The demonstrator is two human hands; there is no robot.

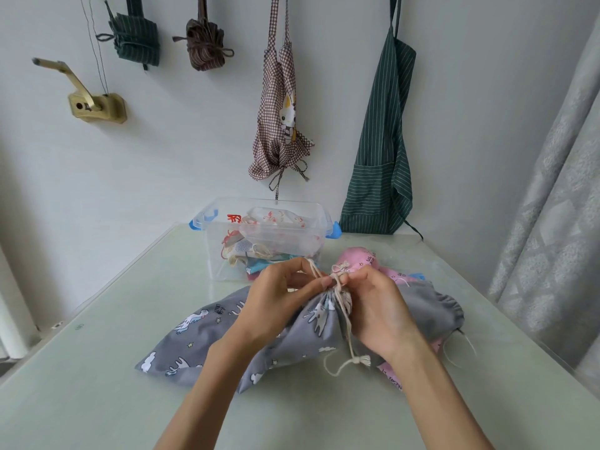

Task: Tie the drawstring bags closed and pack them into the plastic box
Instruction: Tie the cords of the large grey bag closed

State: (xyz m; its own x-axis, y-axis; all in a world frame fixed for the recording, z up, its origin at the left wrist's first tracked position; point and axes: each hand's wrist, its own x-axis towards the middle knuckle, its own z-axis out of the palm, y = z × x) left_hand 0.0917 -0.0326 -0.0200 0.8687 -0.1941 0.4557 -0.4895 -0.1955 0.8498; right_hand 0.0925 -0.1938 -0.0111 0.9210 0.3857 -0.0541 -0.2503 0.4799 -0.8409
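A grey drawstring bag [194,339] printed with white animals lies across the middle of the table, its mouth gathered tight. My left hand [276,303] and my right hand [376,306] meet over that gathered mouth, and each pinches the cream drawstring [345,326]. The cord's tasselled end trails down toward me over the bag. Behind it stands the clear plastic box [214,251] with blue latches, several tied bags inside. A pink bag [360,258] and a plain grey bag [428,306] lie to the right, partly hidden by my right hand.
The pale green table [97,368] meets a white wall at the back. Aprons hang on that wall, a green striped one [380,170] reaching down to the table's back right corner. A grey curtain [552,222] hangs along the right side.
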